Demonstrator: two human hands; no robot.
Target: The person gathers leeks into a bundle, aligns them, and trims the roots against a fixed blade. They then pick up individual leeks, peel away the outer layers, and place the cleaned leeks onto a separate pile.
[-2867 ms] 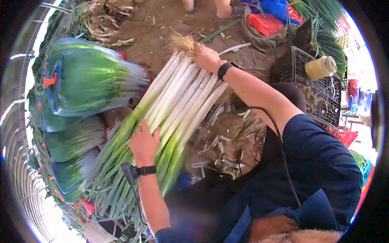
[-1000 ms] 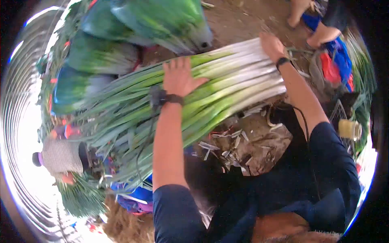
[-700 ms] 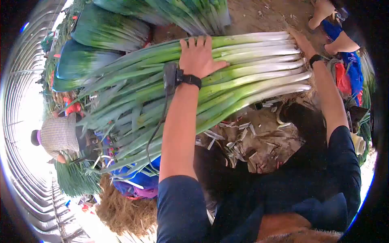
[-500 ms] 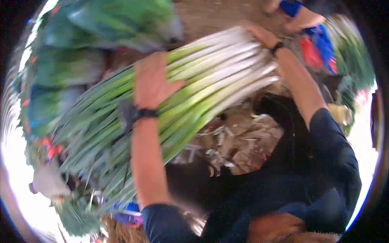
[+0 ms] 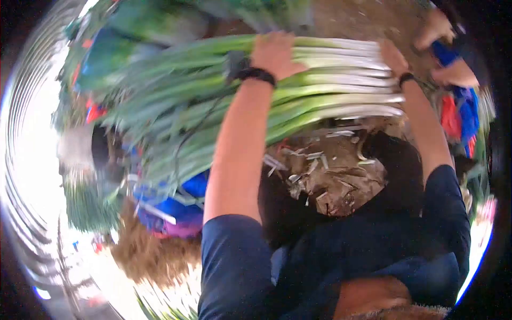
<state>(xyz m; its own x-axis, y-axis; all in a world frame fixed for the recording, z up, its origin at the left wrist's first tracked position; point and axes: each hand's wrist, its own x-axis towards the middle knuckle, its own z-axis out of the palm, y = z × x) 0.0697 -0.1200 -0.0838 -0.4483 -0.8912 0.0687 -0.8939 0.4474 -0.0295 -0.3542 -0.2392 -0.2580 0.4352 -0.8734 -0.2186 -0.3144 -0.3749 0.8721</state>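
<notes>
A large bundle of green onions (image 5: 341, 88) lies nearly level across the upper middle, white ends at the right and blurred green leaves trailing left. My left hand (image 5: 274, 53) is laid over the far side of the bundle where green turns to white. Its thumb points right, and the fingertips are hidden past the far edge. At the white ends, my right hand (image 5: 393, 57) grips the bundle's far corner; its fingers are partly hidden. Both wrists wear dark bands.
Scraps litter the brown ground (image 5: 341, 170) below the bundle. More green bundles (image 5: 154, 21) lie at the upper left. Another person's arm (image 5: 453, 72) shows at upper right, near blue and red cloth. A blue and purple item (image 5: 176, 216) sits at lower left.
The bundle has swung from slanting to nearly level, moving right and up in view with both hands still on it. The surroundings have shifted too, as my head view turned.
</notes>
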